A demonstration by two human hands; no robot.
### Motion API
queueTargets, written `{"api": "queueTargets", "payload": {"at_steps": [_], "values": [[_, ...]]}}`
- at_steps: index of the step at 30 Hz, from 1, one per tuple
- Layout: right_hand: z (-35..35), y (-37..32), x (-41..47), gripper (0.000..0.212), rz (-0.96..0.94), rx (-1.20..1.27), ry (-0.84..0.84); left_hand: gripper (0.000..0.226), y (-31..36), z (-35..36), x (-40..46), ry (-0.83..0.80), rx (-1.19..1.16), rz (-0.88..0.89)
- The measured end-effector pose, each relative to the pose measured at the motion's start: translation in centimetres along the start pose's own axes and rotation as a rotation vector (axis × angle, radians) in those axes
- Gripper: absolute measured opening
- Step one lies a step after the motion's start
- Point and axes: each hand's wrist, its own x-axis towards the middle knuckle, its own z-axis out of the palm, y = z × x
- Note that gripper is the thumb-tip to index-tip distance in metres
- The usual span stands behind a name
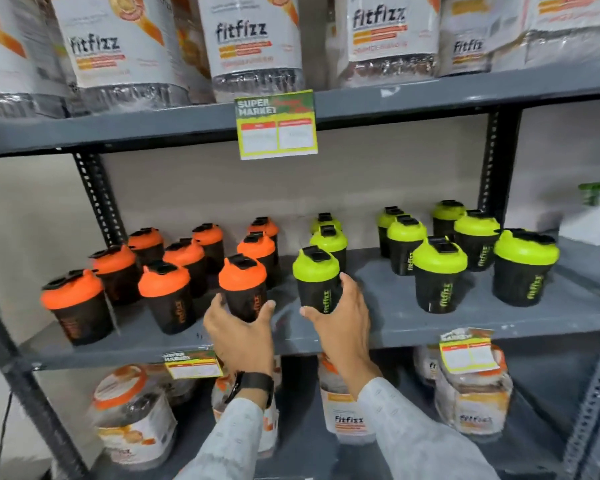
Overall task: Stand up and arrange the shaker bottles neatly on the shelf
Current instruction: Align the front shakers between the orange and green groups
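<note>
**Two front bottles in hand, rows nearly squared**

The person stands at the grey middle shelf [430, 329], one shaker in each hand. The left hand [238, 327] wraps the base of the orange-lidded shaker [243, 287] at the front of its row, thumb on one side and fingers [268, 308] curled round the other, clamped on the black body. The right hand [340, 317] grips the green-lidded shaker [317, 280] just beside it the same way, low on the cup. Both bottles stand upright on the shelf, near its front edge, with a narrow gap between them.

Every shaker I can see is already standing: the orange group [153, 271] to the left, the green group [465, 251] to the right. So what is left looks like tidying, not righting.

To do this step well, I would slide the two bottles rather than lift them, keeping the bases flat so the heavy lids do not tip them. Line each up with the bottles behind it in its column, and bring its front level with the foremost shakers either side. The printed names face slightly different ways; a small twist would turn both logos outward. Let go one hand at a time, and watch the sleeve against the neighbouring lids when pulling back. The green bottles further right sit more loosely spaced and seem to want closing up afterwards.
</note>
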Motion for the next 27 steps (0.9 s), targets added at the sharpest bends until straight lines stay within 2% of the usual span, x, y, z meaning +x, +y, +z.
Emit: {"api": "queueTargets", "payload": {"at_steps": [3, 8, 16, 23, 27], "values": [[0.9, -0.2, 0.2, 0.100, 0.023, -0.011, 0.018, 0.095, 0.3, 0.5, 1.0, -0.014, 0.023, -0.058], [1.3, -0.1, 0.6, 0.086, 0.034, -0.033, 0.087, 0.076, -0.1, 0.4, 1.7, -0.049, 0.014, -0.025], [0.1, 1.0, 0.4, 0.074, 0.040, -0.063, 0.226, 0.054, -1.1, -0.8, 2.5, -0.269, -0.077, 0.074], [0.5, 0.6, -0.3, 0.076, 0.026, -0.077, 0.275, 0.060, -1.1, -1.4, 2.8, -0.367, -0.110, 0.077], [0.0, 1.0, -0.8, 0.084, 0.012, -0.060, 0.260, 0.084, -1.1, -1.4, 1.5, -0.264, -0.130, 0.079]]}}
